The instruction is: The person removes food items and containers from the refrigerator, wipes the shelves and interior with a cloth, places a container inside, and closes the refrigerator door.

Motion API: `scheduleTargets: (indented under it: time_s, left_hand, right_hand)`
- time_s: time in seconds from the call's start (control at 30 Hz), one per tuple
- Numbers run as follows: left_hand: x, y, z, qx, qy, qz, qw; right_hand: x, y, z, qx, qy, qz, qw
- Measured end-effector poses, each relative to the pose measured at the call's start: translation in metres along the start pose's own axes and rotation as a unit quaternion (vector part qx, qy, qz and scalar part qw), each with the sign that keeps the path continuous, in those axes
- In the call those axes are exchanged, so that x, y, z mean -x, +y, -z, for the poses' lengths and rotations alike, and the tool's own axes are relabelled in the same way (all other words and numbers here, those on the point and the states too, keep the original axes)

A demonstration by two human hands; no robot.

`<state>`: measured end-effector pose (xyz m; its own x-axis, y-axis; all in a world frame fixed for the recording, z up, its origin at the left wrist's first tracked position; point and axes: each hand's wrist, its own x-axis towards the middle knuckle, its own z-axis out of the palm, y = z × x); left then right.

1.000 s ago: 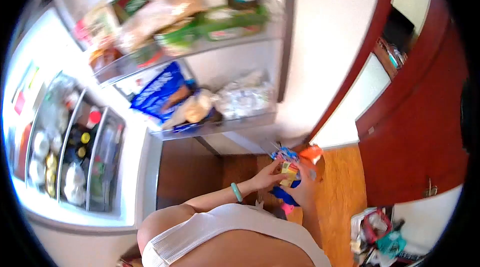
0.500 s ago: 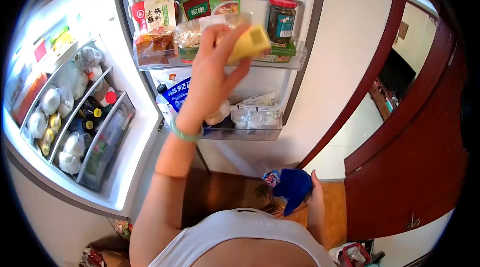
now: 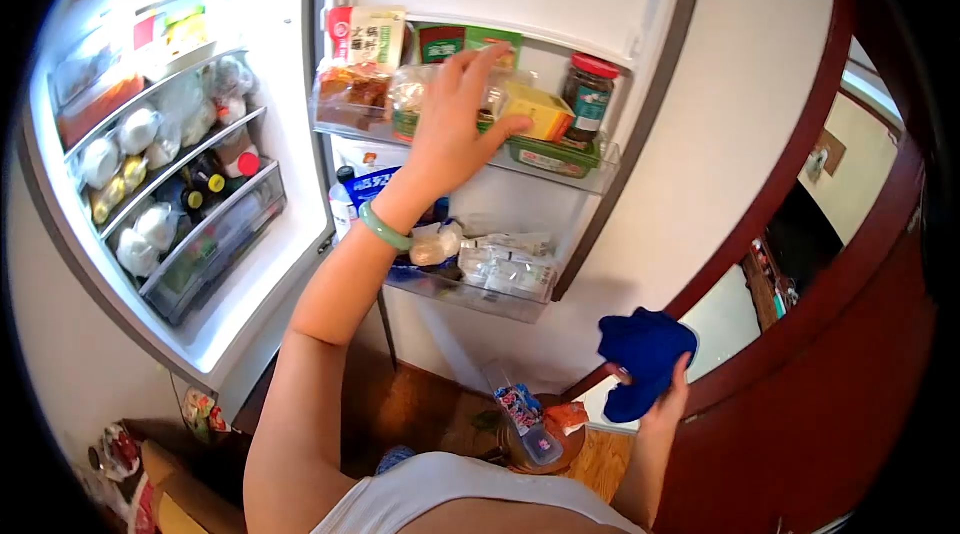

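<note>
My left hand (image 3: 462, 124) is up at the upper door shelf (image 3: 606, 174), fingers spread wide, nothing gripped, and the yellow box (image 3: 542, 116) sits just to their right! My thumb tip overlaps its near end, touching or not, I can't tell; its long side runs left to right, dipping towards the jar (image 3: 588, 102), above the green tub (image 3: 550, 157). Left is clearly nearer: down low, well apart, my right hand (image 3: 670, 402) has its fingers closed on a blue cloth (image 3: 648, 354)
</note>
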<state>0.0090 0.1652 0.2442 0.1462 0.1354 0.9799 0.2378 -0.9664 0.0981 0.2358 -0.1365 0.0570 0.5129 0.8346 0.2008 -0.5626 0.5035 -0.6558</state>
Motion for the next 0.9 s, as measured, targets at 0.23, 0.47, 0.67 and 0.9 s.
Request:
scheduleTargets:
  time_s: [0.23,0.47,0.67,0.9]
  left_hand:
    - [-0.036,-0.117,0.09,-0.15,0.126,0.032,0.98]
    - [-0.072,-0.166,0.091,-0.279,-0.141,-0.022,0.949]
    - [-0.065,-0.176,0.095,-0.168,-0.063,-0.086,0.98]
    - [-0.031,-0.172,0.098,-0.144,-0.057,-0.134,0.979]
  right_hand:
    - [-0.084,-0.061,-0.119,0.193,0.067,0.403,0.892]
    - [-0.209,-0.069,-0.329,0.635,-0.177,0.718,0.223]
    - [-0.275,-0.027,-0.39,0.649,-0.26,0.713,0.05]
    - [-0.336,0.03,-0.424,0.657,-0.358,0.646,0.147]
